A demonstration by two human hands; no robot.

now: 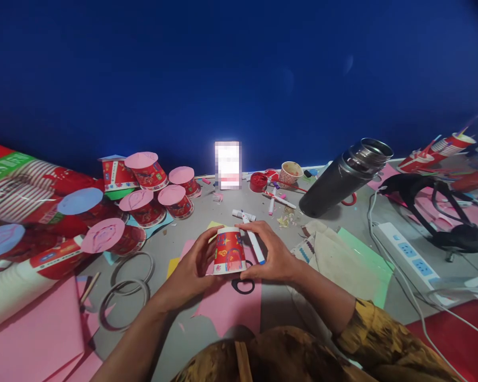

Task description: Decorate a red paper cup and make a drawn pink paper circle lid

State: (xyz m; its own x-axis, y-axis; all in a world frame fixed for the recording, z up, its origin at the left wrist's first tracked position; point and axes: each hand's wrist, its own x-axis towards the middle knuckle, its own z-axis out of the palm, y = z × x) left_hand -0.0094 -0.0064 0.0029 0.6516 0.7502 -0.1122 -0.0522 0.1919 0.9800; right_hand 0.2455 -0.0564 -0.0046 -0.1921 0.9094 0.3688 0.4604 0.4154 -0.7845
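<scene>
An upside-down red paper cup point(229, 250) stands on a pink paper sheet point(231, 307) in front of me. My left hand point(193, 268) wraps its left side with curled fingers. My right hand point(271, 255) rests on its right side and pinches a white marker with a blue tip point(256, 246) against the cup. Black scissors handles point(242, 286) show just below the cup, partly hidden by my hands.
Several upturned red cups with pink paper discs point(147, 191) cluster at the left beside cup sleeves point(32, 185). Wire rings point(125, 292), a tilted dark thermos point(344, 178), loose markers point(279, 200), a red paint pot point(258, 182), a power strip point(410, 254) and a black stand point(434, 212) lie around.
</scene>
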